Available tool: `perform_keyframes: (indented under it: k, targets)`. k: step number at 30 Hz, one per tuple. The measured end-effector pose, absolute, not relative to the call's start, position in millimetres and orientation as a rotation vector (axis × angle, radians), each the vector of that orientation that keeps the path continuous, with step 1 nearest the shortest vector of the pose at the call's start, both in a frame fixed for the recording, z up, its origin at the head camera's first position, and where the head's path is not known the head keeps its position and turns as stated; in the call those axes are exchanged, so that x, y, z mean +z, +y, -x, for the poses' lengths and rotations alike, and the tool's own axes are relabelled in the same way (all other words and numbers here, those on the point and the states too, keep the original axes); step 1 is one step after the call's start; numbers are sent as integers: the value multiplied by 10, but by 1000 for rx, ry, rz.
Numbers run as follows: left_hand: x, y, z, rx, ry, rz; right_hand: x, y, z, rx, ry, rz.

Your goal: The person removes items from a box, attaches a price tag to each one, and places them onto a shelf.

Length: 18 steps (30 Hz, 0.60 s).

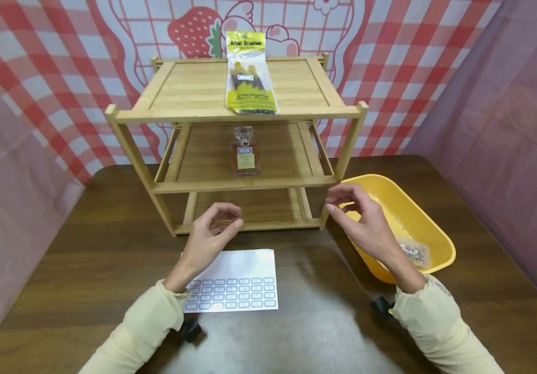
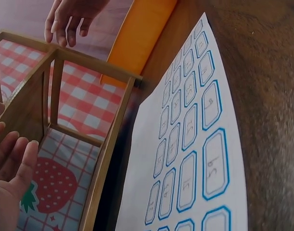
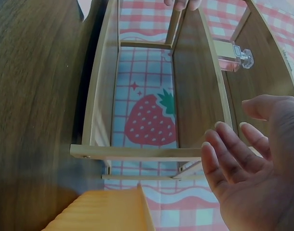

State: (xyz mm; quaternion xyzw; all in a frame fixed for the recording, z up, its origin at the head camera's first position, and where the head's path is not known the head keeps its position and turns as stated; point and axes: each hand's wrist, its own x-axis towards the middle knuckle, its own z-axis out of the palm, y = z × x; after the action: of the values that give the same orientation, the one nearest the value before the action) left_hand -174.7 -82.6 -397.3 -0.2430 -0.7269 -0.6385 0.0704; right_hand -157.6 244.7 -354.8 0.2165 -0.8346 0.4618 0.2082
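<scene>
My left hand hovers over the sticker sheet, its fingers loosely bent and nothing in them. Rows of blue-framed labels with handwritten numbers fill the near part of that sheet. The right hand, also relaxed and holding nothing, is by the front right leg of the wooden shelf rack, overlapping the rim of the yellow basket. On the middle shelf stands a perfume bottle with a small label. A pack of artist brushes, also labelled, lies on the top shelf.
In the basket sits a small clear packet of silvery pieces. The rack stands at the back of the dark wooden table, before a red checked cloth. Pinkish curtains flank both sides.
</scene>
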Motion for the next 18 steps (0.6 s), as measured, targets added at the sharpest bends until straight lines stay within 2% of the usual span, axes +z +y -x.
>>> perform_keyframes:
  k: [18]
  targets:
    - [-3995,-458,1740,-2017,-2206,806,-3565,2723,1501,1237,-2394,-506]
